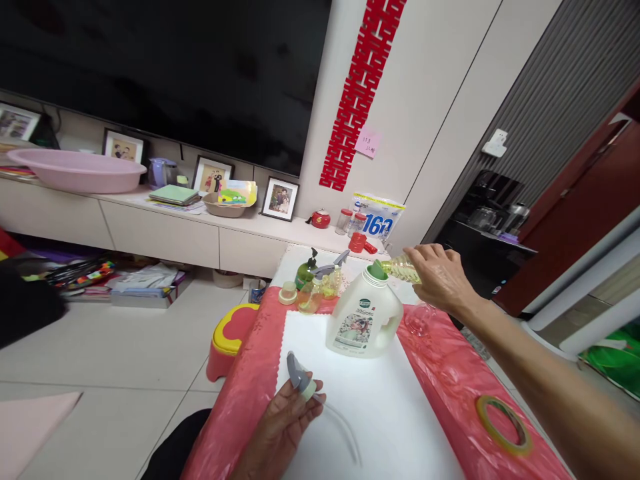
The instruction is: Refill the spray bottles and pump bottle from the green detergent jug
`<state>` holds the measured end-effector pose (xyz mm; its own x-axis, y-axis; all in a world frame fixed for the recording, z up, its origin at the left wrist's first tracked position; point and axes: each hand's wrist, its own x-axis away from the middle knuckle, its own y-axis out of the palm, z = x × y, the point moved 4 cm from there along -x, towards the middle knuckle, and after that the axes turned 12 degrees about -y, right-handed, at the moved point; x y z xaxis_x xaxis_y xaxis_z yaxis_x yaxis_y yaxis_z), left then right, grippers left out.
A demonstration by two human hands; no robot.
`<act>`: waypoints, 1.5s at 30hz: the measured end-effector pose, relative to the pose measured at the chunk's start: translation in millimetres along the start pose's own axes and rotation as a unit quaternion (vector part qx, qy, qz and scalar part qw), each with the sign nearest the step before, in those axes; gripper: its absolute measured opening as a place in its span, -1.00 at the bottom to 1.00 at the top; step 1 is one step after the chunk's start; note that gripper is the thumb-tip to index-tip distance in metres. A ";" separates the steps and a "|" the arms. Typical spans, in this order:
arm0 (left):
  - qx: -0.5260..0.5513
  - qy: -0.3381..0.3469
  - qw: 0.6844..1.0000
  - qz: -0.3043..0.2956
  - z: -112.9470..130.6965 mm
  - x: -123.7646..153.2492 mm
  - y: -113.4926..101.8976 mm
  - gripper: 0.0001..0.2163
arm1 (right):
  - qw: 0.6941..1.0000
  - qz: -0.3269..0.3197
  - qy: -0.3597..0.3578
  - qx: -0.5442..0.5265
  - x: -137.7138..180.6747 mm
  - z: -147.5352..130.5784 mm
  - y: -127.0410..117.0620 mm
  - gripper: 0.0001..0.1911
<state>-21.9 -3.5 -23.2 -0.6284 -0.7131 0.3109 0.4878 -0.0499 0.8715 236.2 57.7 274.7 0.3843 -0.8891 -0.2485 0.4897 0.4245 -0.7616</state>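
My left hand (pixel 287 417) is closed round a grey spray nozzle (pixel 301 379), whose thin dip tube hangs down to the right. Higher up, my right hand (pixel 440 273) grips a clear bottle of yellowish liquid (pixel 403 268), tipped on its side. The bottle's mouth is at the green-rimmed opening of a large white detergent jug (pixel 364 320). That jug stands upright on a white sheet (pixel 370 407). Behind it to the left are a spray bottle (pixel 311 297) with yellowish liquid, a green pump bottle (pixel 305 272) and a pale cap (pixel 288 292).
Red plastic (pixel 240 400) covers the table, with a roll of tape (pixel 504 425) at right and a clear container (pixel 420 321) beside the jug. A yellow-and-red stool (pixel 231 340) stands at left. Behind are a white packet (pixel 377 217), a red lid (pixel 357 242) and a TV cabinet (pixel 160 230).
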 end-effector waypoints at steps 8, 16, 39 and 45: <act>0.009 -0.007 1.000 -0.012 -0.4 0.9 0.6 -0.62 | 0.997 0.005 -0.041 0.063 -8.4 -4.0 -8.3 -0.40; 0.009 -0.007 1.000 -0.009 -1.8 -2.7 -3.6 -0.59 | 0.991 0.016 -0.060 0.115 -15.1 -3.3 -20.3 -0.42; 0.009 -0.010 1.000 -0.020 -2.8 -4.0 -6.4 -0.59 | 0.986 0.010 -0.103 0.132 -22.2 -19.3 -33.8 -0.54; 0.013 -0.006 1.000 -0.007 -1.6 -1.4 -2.3 -0.61 | 0.999 -0.023 0.031 -0.010 -0.1 -3.6 -10.5 -0.39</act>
<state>-21.2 -3.5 -26.2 -0.6426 -0.7035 0.3037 0.4631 -0.0408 0.8854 228.2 52.7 280.5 0.3113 -0.9172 -0.2486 0.4904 0.3792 -0.7847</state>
